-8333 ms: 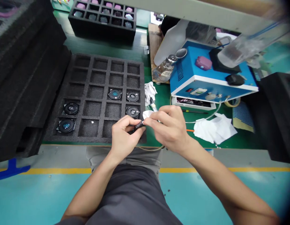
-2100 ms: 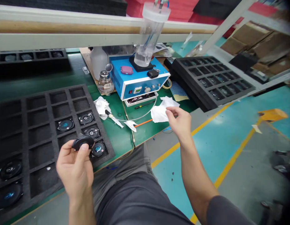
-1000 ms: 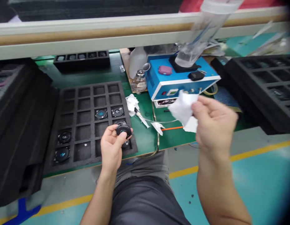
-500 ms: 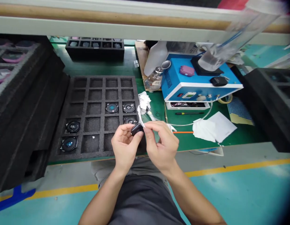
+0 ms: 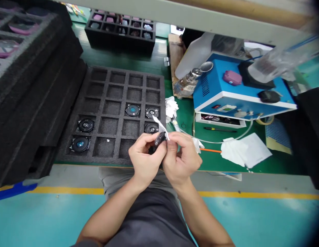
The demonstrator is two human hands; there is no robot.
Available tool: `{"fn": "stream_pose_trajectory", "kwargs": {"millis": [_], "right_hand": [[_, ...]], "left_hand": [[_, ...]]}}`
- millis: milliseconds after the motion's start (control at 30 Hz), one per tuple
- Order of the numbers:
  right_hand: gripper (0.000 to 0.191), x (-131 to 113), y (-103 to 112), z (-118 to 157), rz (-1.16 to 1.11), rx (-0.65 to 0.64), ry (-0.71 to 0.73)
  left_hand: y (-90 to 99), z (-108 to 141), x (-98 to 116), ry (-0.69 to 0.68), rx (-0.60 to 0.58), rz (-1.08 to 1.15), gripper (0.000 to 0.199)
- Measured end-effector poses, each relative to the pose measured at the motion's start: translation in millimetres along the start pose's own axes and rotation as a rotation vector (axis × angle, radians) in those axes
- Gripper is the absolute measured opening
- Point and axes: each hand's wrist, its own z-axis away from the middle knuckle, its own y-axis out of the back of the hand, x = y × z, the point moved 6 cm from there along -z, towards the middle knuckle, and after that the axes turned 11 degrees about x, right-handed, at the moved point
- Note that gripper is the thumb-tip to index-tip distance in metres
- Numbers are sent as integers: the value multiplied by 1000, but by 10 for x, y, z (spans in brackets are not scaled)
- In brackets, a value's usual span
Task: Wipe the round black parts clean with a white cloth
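My left hand (image 5: 146, 161) is closed around a small black watch case (image 5: 159, 138), which is tilted up on edge between fingers and thumb. A white cloth wipe (image 5: 160, 123) is pinched in my right hand (image 5: 181, 157) and lies against the case's right side. The two hands almost touch, over the front right corner of a black foam tray (image 5: 118, 125). In the tray's pockets sit several round black watch cases, among them a blue-lit one (image 5: 133, 109) and another at the front left (image 5: 80, 144). My fingers cover part of the held case.
Stacked black foam trays (image 5: 41, 92) rise at the left. A blue machine (image 5: 213, 92) stands right, with a glass bottle (image 5: 187, 82) beside it. White sheets (image 5: 255, 149), crumpled wipes (image 5: 171, 108) and a pen (image 5: 219, 129) lie on the green table. A shelf beam (image 5: 174, 15) crosses above.
The black watch case has turned more onto its edge, and my hands have come closer together around it. The wipe now presses at its right side. My view has shifted and tilted.
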Motion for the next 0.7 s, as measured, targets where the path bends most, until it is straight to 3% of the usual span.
{"fn": "stream_pose_trajectory", "kwargs": {"millis": [233,467,533,633,700], "right_hand": [[26,23,-31,-50,-7,-127,132],[33,124,77,-127,-134,-505,391],[24,181,93,-142,-183,-550,228],[4,388,163,-185,-296,-368,-316],[13,499,192,-166,-371,-272,-611]], "left_hand": [[-15,-14,-29,37,-62,-113,17],[-82,18,-152,26,-280,-266,3],[-114,28,-168,30,-341,-260,5],[-138,19,-136,26,-382,-253,24],[-95,-23,-111,58,-303,-203,32]]}}
